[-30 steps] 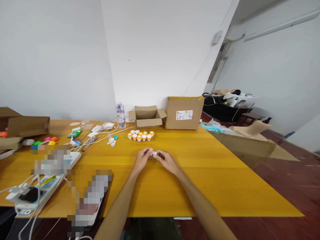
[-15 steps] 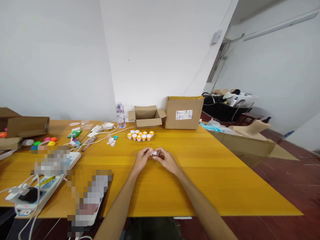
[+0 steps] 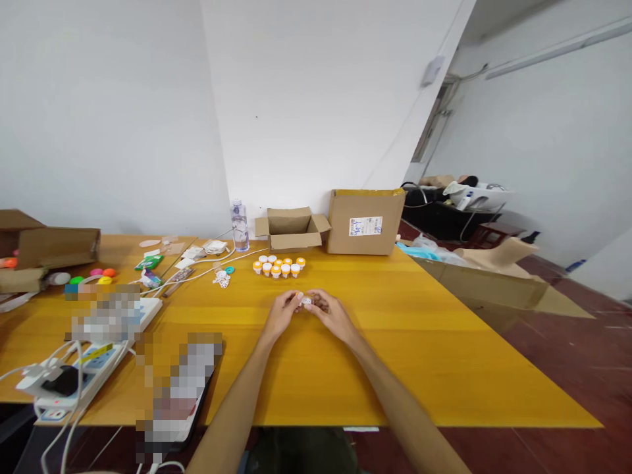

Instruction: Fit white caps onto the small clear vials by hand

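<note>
Above the middle of the table (image 3: 419,342), a small white piece with dark marks (image 3: 307,301) is held between my two hands. My left hand (image 3: 281,316) pinches it from the left with thumb and fingers. From the other side, my right hand (image 3: 332,316) has its thumb against it and its fingers curled behind. Fingers cover much of the piece, so its exact kind cannot be made out. Beyond the hands stands a cluster of several white-and-orange bulb-shaped things (image 3: 276,268).
Behind the cluster are an open carton (image 3: 293,242), a closed cardboard box (image 3: 364,224) and a clear bottle (image 3: 240,227). Small white parts (image 3: 222,279) lie left of them. A blurred phone (image 3: 185,395), power strips (image 3: 99,365) and cables occupy the left side.
My fingers have shifted slightly on the small white piece, and my right thumb now reaches further over it. The view has moved a little; the other things stay where they were.
</note>
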Motion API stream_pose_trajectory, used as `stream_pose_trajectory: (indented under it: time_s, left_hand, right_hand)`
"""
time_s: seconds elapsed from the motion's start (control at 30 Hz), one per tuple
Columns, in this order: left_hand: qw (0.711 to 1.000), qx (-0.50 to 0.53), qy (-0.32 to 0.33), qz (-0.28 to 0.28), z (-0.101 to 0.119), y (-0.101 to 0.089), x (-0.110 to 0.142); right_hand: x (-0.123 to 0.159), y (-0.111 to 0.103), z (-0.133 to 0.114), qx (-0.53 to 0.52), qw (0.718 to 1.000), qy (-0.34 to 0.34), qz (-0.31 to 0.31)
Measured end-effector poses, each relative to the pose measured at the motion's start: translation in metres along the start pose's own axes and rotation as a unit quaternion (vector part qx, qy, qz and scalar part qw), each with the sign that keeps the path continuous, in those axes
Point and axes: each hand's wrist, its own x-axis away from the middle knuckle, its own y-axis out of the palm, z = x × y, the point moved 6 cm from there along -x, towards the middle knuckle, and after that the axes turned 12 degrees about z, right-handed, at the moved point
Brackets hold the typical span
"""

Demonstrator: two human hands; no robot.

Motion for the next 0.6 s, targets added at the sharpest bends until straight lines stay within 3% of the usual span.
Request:
stream_pose_trajectory:
  time_s: [0.2,0.43,0.6]
  left_hand:
    - [1.0,0.002,-0.006,0.012,-0.001,-0.002,-0.001]
    - [1.0,0.004,0.003,0.013,-0.003,-0.003,-0.002]
    - [1.0,0.012,-0.006,0.017,-0.005,-0.003,-0.003]
  right_hand:
    - [-0.002,0.001,0.003,-0.044,0.999,0.02,-0.004]
    - [-0.005,-0.001,0.009,-0.026,1.0,-0.005,0.005]
    - [-0.004,-0.002,0.011,-0.031,0.999,0.015,0.009]
